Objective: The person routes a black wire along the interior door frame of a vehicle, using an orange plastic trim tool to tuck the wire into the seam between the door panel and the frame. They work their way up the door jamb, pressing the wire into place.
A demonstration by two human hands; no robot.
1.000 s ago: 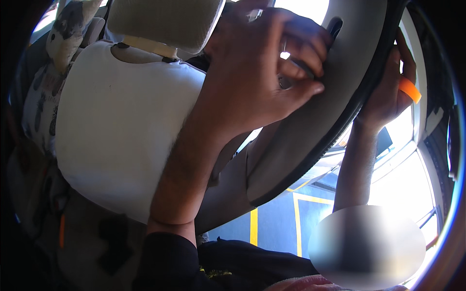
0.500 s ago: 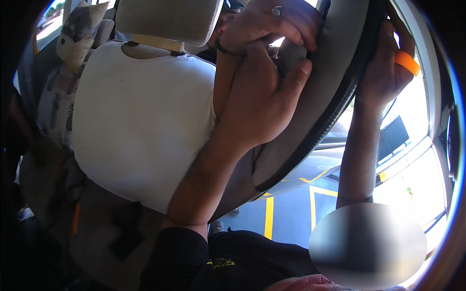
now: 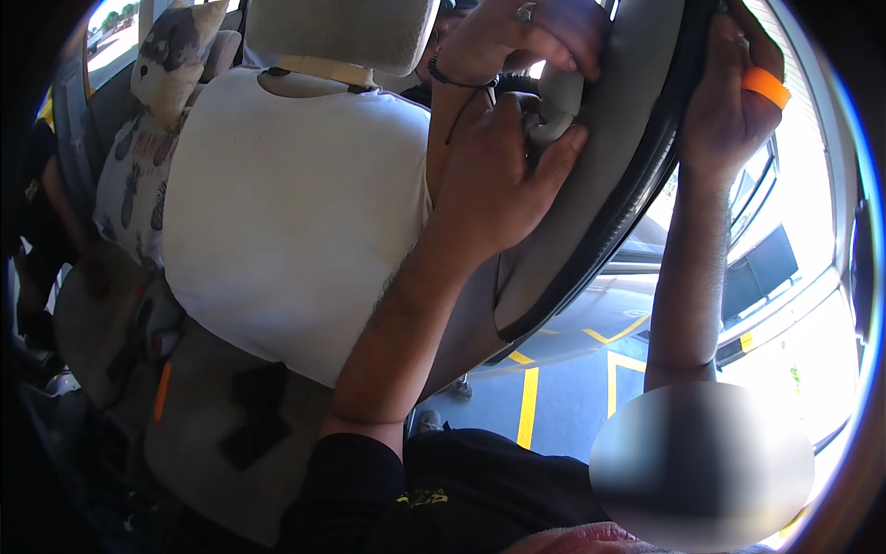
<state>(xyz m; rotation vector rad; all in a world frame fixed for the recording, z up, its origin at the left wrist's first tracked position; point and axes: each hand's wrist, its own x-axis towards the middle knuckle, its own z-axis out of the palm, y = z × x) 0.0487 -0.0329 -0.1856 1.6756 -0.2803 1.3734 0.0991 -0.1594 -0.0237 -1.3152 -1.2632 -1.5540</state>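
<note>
Vehicle interior, fabric-trimmed, with an open doorway to the right; beyond it, a blue floor (image 3: pixel 577 397) bears painted yellow lines (image 3: pixel 528 406). At centre-left, an upright seat back wears a smooth white cloth cover (image 3: pixel 286 212) beneath a beige padded headrest (image 3: pixel 337 32). Left of the cover, a pale cushion with a dark animal-like print (image 3: pixel 169 69) sits at the top. A flat black object (image 3: pixel 254 415) lies on the grey-brown seat surface (image 3: pixel 203 462) below.

Along the doorway runs a curved grey trim panel (image 3: pixel 628 111), edged by a ribbed black rubber seal (image 3: pixel 646 189). A smooth, curved grey plastic handle-like piece (image 3: pixel 560 92) is at the inner face of the panel, near the upper middle of the view.

Left hand (image 3: pixel 498 175): closed about the lower end of the grey piece, thumb alongside; the far fingers are partly hidden. A co-worker's hand (image 3: pixel 540 42), with a ring and a dark cord bracelet (image 3: pixel 452 78), is bent over the upper end.

Right hand (image 3: pixel 734 115): raised on the outer side of the seal, fingers bent; whether it grips the edge cannot be determined. A bright orange curved band (image 3: pixel 766 88) lies across it; worn or held, cannot be told.
</note>
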